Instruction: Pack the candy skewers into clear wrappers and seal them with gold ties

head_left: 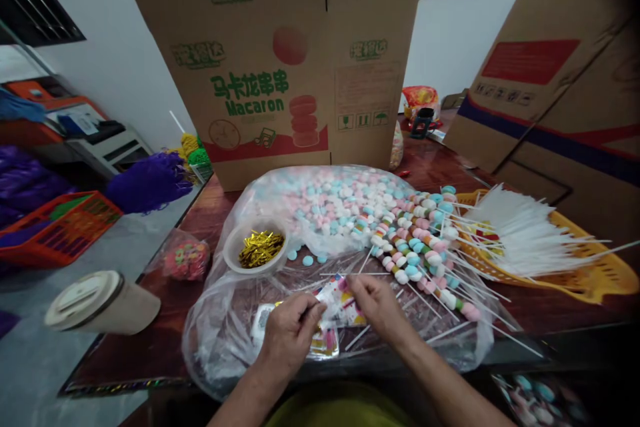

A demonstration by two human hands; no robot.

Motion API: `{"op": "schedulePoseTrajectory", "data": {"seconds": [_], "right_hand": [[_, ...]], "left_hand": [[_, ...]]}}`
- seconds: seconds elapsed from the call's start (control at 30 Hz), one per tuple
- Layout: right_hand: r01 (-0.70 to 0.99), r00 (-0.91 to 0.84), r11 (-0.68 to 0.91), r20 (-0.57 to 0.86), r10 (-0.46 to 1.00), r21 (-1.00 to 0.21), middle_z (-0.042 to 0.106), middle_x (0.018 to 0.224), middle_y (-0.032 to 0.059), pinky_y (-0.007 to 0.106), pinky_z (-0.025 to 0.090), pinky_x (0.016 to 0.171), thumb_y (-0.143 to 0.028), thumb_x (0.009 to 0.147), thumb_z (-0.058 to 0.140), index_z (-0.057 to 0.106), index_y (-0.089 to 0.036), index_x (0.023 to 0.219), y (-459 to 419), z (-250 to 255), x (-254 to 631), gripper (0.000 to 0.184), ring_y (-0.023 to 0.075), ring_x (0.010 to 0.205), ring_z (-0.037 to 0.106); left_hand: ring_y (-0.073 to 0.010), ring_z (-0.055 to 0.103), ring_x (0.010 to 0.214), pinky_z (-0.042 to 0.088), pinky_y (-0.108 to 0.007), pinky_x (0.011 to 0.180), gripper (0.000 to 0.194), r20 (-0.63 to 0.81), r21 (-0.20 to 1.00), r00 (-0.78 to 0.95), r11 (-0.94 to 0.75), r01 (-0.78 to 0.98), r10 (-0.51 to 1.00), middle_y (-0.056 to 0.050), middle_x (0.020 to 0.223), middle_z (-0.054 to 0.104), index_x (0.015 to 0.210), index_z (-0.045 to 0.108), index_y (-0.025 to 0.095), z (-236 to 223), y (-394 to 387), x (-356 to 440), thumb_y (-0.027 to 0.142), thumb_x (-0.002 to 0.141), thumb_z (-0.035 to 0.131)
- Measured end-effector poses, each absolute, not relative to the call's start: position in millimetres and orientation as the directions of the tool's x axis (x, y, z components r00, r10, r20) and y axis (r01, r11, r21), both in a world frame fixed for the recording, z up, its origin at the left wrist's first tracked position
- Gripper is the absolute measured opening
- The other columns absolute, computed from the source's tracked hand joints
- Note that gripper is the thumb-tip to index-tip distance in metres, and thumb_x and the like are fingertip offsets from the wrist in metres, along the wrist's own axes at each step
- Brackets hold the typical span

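One printed bag [341, 300] pinched by left hand [293, 328] and right hand [377, 303]; candy skewers [417, 257] right, slanting far-left to near-right, right hand nearer.

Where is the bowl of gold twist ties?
In the head view, the bowl sits left of centre on the clear plastic, beyond the left hand and beside loose blue candies.

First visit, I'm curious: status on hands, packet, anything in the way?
Left hand, right hand: pinching printed packet. Pastel candy skewers at right. Loose white sticks perhaps obstructing.
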State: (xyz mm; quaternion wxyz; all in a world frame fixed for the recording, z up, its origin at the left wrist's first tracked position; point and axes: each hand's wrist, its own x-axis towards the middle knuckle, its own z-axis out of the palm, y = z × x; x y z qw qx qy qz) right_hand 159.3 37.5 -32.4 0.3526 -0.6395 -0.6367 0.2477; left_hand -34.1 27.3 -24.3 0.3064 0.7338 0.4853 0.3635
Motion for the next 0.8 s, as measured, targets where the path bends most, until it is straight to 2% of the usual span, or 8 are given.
{"op": "schedulePoseTrajectory", "data": {"seconds": [0.13,0.23,0.37,0.47,0.53,0.6,0.7,0.8], "right_hand": [[0.727,0.231,-0.128,0.064,0.971,-0.674,0.041,0.043,-0.0009,0.024,0.034,0.046,-0.048,0.079,0.043,0.043,-0.020,0.047,89.9,-45.3,196.4,0.042,0.0144,0.047,0.046],[0.757,0.249,-0.168,0.041,0.968,-0.632,0.039,0.038,-0.0008,0.025,0.034,0.045,-0.041,0.071,0.052,0.039,-0.021,0.040,112.7,-51.5,206.2,0.039,0.0153,0.046,0.047],[0.743,0.200,-0.097,0.081,0.976,-0.662,0.052,0.046,0.0002,0.024,0.040,0.047,-0.041,0.080,0.039,0.050,-0.020,0.051,88.8,-44.3,211.7,0.037,0.0153,0.049,0.053],[0.733,0.085,0.116,0.259,0.962,-0.670,0.064,0.070,0.0021,0.025,0.047,0.059,-0.041,0.085,0.038,0.061,-0.019,0.079,46.5,-29.4,226.2,0.033,0.0161,0.065,0.060],[0.778,-0.064,0.311,0.424,0.903,-0.546,0.066,0.080,0.0032,0.026,0.049,0.064,-0.036,0.085,0.045,0.062,-0.021,0.092,21.9,-15.7,236.6,0.023,0.0170,0.071,0.062],[0.825,-0.234,0.457,0.534,0.813,-0.334,0.066,0.089,0.0056,0.027,0.049,0.069,-0.027,0.084,0.048,0.060,-0.023,0.103,5.8,-0.2,243.8,0.022,0.0182,0.078,0.063],[0.837,-0.438,0.546,0.548,0.713,-0.043,0.065,0.092,0.0094,0.028,0.050,0.068,-0.016,0.084,0.044,0.054,-0.022,0.115,-3.7,20.2,250.0,0.033,0.0192,0.080,0.062],[0.811,-0.544,0.574,0.508,0.668,0.115,0.065,0.086,0.0096,0.029,0.050,0.060,-0.009,0.082,0.038,0.053,-0.021,0.116,-5.4,31.0,255.0,0.039,0.0199,0.072,0.062]], "left_hand": [[-0.0127,0.056,0.063,0.044,-0.023,0.060,0.022,0.362,0.785,0.194,-0.410,0.465,0.912,-0.002,0.067,0.061,0.074,0.062,0.015,-17.0,35.0,-46.7,0.028,0.085,0.048],[-0.0152,0.059,0.075,0.046,-0.027,0.070,0.016,0.516,0.714,0.249,-0.572,0.405,0.820,-0.005,0.079,0.065,0.083,0.064,0.016,-13.1,38.0,-54.8,0.022,0.085,0.049],[-0.0165,0.060,0.083,0.044,-0.032,0.080,0.015,0.631,0.586,0.305,-0.696,0.415,0.713,-0.005,0.086,0.067,0.093,0.063,0.019,-6.7,39.7,-67.4,0.018,0.084,0.051],[-0.0160,0.061,0.083,0.042,-0.032,0.081,0.016,0.636,0.542,0.343,-0.716,0.439,0.692,-0.004,0.087,0.068,0.094,0.063,0.020,0.4,40.5,-75.9,0.019,0.084,0.051],[-0.0154,0.061,0.082,0.041,-0.031,0.081,0.016,0.638,0.526,0.363,-0.729,0.439,0.679,-0.004,0.087,0.068,0.094,0.063,0.020,5.1,41.0,-78.9,0.019,0.084,0.051],[-0.0152,0.060,0.083,0.041,-0.030,0.079,0.015,0.643,0.521,0.374,-0.739,0.426,0.669,-0.004,0.087,0.068,0.093,0.063,0.019,8.8,41.2,-80.0,0.019,0.084,0.051],[-0.0160,0.060,0.083,0.042,-0.031,0.078,0.016,0.624,0.529,0.395,-0.737,0.422,0.674,-0.005,0.089,0.068,0.092,0.065,0.019,11.5,40.2,-80.5,0.022,0.085,0.050],[-0.0166,0.060,0.080,0.042,-0.033,0.077,0.018,0.590,0.550,0.394,-0.708,0.443,0.705,-0.007,0.087,0.069,0.090,0.066,0.019,11.0,37.7,-82.4,0.025,0.086,0.049]]}}
